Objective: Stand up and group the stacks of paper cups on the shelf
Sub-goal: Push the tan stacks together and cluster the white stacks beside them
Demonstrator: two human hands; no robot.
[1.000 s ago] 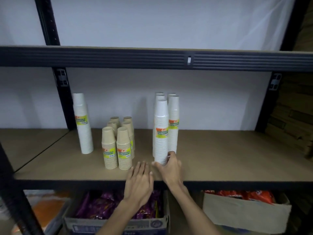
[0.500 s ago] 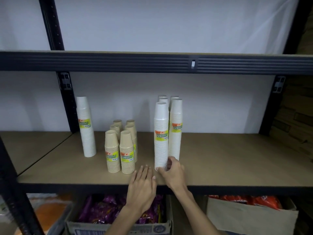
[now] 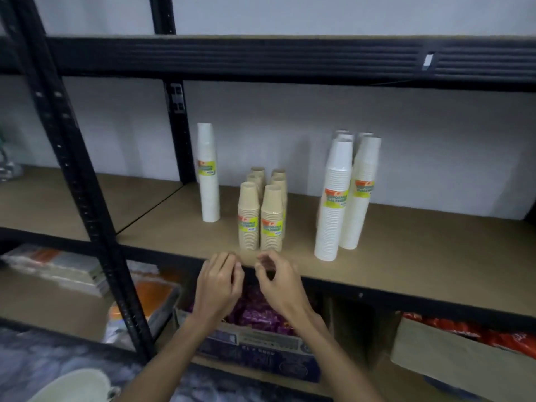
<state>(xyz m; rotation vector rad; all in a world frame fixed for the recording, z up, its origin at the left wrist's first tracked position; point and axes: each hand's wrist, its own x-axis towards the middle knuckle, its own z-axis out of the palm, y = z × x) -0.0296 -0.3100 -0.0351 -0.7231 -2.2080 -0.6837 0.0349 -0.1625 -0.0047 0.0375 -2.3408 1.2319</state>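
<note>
While holding left hand (image 3: 219,285) and right hand (image 3: 279,282) empty, loosely curled: risking tipping lone white stack (image 3: 208,172) by pushing high, clipping brown stacks (image 3: 261,217).

Stockroom or shop storeroom indicated. Black steel racking (image 3: 72,158) with fibreboard shelf (image 3: 420,250) set against plain white wall (image 3: 290,111). Labelled retail sleeves of paper cups (image 3: 330,204) stocked on shelf. Purple-packet carton (image 3: 255,343) and red-packet carton (image 3: 464,355) stored on level below.

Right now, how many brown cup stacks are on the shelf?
6 brown stacks, clustered in two columns: front-left, front-right, middle-left, middle-right, back-left, back-right. Rear ones partly hidden.
</note>
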